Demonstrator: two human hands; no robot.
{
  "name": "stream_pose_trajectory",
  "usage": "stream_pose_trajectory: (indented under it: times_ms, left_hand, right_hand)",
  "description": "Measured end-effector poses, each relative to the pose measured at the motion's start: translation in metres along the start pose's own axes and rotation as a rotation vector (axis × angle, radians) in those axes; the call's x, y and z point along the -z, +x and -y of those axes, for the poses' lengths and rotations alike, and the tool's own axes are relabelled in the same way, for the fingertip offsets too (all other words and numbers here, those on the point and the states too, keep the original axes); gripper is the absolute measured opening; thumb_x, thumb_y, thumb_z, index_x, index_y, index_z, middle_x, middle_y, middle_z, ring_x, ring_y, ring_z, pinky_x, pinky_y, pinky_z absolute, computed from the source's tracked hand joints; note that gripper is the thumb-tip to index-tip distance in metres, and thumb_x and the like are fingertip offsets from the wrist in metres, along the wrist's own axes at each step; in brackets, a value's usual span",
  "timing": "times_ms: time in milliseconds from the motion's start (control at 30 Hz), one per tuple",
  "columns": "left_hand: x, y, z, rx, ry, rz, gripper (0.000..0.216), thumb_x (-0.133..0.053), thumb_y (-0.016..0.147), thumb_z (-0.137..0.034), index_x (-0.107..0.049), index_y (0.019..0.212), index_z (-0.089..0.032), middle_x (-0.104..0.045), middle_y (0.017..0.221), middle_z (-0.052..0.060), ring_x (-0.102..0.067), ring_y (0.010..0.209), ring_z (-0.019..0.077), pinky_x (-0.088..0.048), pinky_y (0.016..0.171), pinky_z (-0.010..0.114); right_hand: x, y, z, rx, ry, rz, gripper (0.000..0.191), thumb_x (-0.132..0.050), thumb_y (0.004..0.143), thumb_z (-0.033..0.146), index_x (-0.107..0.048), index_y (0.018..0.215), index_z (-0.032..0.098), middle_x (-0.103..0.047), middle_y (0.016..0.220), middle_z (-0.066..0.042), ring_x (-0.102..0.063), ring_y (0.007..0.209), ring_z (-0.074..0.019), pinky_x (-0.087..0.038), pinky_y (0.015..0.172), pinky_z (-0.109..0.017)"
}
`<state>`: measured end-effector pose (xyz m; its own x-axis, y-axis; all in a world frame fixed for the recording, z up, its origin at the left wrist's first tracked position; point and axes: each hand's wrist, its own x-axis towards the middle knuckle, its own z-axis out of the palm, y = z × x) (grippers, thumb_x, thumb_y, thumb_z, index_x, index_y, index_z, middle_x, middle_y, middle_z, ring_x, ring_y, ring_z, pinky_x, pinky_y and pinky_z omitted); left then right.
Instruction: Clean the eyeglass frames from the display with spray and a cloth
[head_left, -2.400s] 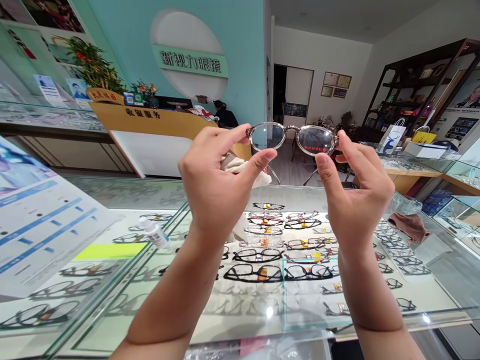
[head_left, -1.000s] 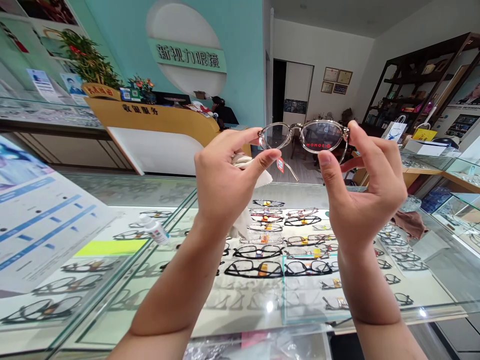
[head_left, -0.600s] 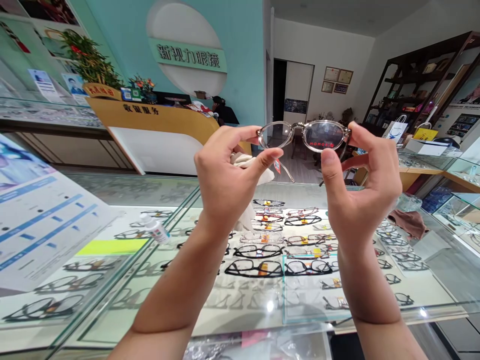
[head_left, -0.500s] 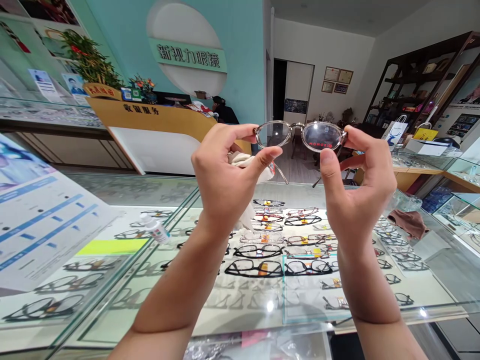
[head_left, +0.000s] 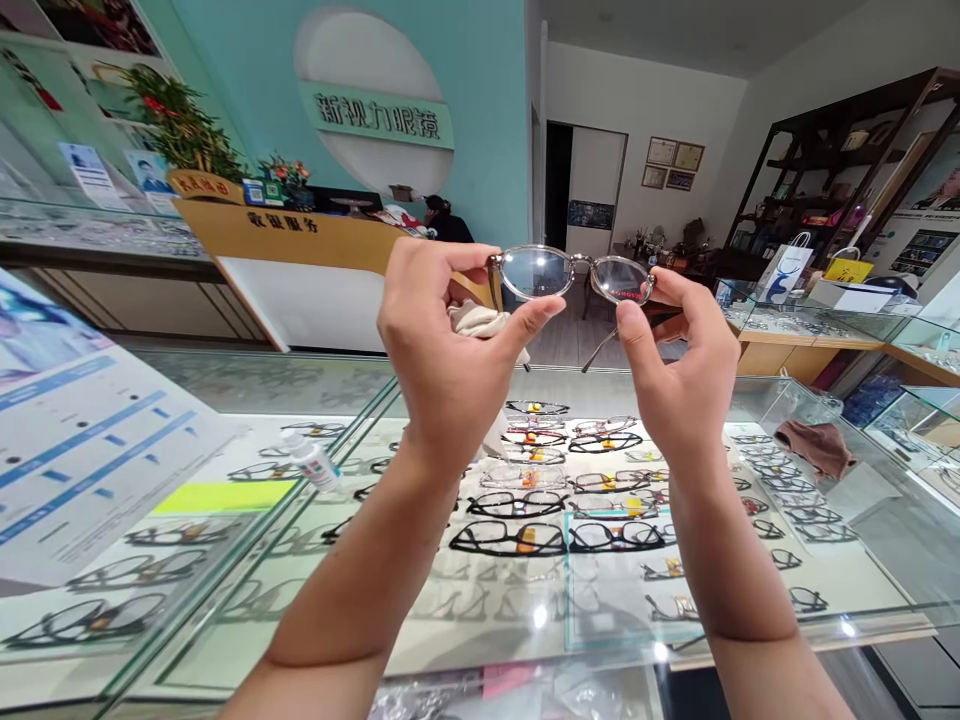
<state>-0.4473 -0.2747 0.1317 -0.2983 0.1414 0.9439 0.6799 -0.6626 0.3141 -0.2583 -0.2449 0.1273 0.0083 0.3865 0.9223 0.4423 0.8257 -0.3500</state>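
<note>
Both hands hold up a pair of eyeglasses (head_left: 582,262) with a thin clear-grey frame, above the glass counter. My left hand (head_left: 450,350) pinches the left end of the frame between thumb and fingers. A whitish cloth (head_left: 477,320) is tucked in that same palm and hangs down behind the wrist. My right hand (head_left: 682,365) grips the right end near the hinge, its thumb below the lens. Red lettering shows on the right lens, and a bright reflection sits on the left one. The temples point away from me, partly hidden by the hands.
Below lies a glass display case (head_left: 525,610) with rows of eyeglasses inside. A small white bottle (head_left: 311,460) stands on the glass at left, near a printed board (head_left: 97,450). At right lies a brown cloth (head_left: 816,447). A person (head_left: 448,220) is behind the cashier desk (head_left: 315,240).
The eyeglasses have turned, their right end swinging away and inward. My right hand has moved left with them, while my left hand has shifted only slightly.
</note>
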Motion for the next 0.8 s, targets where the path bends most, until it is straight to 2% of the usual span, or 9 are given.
stream_pose_trajectory:
  times_ms: [267,433,533,667,800]
  left_hand:
    - [0.000,-0.002,0.009,-0.049,-0.002,0.004,0.050,-0.085,0.079,-0.069,-0.070,0.110,-0.032,-0.069,0.108,0.006,-0.065,0.110,0.0300,-0.061,0.082,0.049]
    - [0.002,-0.001,0.016,-0.016,-0.079,0.049,0.051,-0.081,0.083,-0.070,-0.070,0.115,-0.032,-0.069,0.115,0.006,-0.064,0.124,0.0316,-0.060,0.082,0.049]
    - [0.004,0.003,0.023,0.032,-0.063,0.072,0.056,-0.083,0.080,-0.073,-0.072,0.115,-0.030,-0.072,0.117,0.004,-0.068,0.115,0.0296,-0.060,0.078,0.047]
    - [0.006,0.008,0.031,0.145,-0.079,0.163,0.063,-0.083,0.078,-0.075,-0.075,0.118,-0.027,-0.076,0.116,0.004,-0.072,0.100,0.0261,-0.057,0.068,0.041]
    - [0.005,0.008,0.027,0.239,-0.094,0.181,0.061,-0.089,0.072,-0.072,-0.079,0.116,-0.031,-0.078,0.112,0.005,-0.071,0.088,0.0227,-0.055,0.061,0.037]
  right_hand:
    - [-0.008,0.000,-0.008,-0.068,0.054,0.056,0.041,-0.063,0.104,0.053,-0.068,0.132,0.024,-0.071,0.129,-0.011,-0.068,0.118,-0.0295,-0.062,0.092,-0.046]
    - [-0.009,0.000,-0.009,-0.066,0.072,0.057,0.039,-0.063,0.104,0.053,-0.068,0.130,0.025,-0.070,0.128,-0.010,-0.068,0.116,-0.0280,-0.062,0.090,-0.044]
    - [-0.010,0.000,-0.008,-0.050,0.099,0.023,0.038,-0.067,0.103,0.052,-0.066,0.129,0.025,-0.069,0.124,-0.009,-0.069,0.110,-0.0262,-0.062,0.089,-0.043]
    - [-0.010,-0.002,-0.004,0.000,0.098,-0.041,0.039,-0.072,0.100,0.051,-0.063,0.128,0.026,-0.066,0.121,-0.008,-0.068,0.102,-0.0246,-0.062,0.091,-0.045]
    - [-0.009,-0.003,0.000,0.070,0.039,-0.096,0.039,-0.072,0.101,0.051,-0.062,0.132,0.028,-0.063,0.122,-0.009,-0.064,0.114,-0.0290,-0.058,0.099,-0.052]
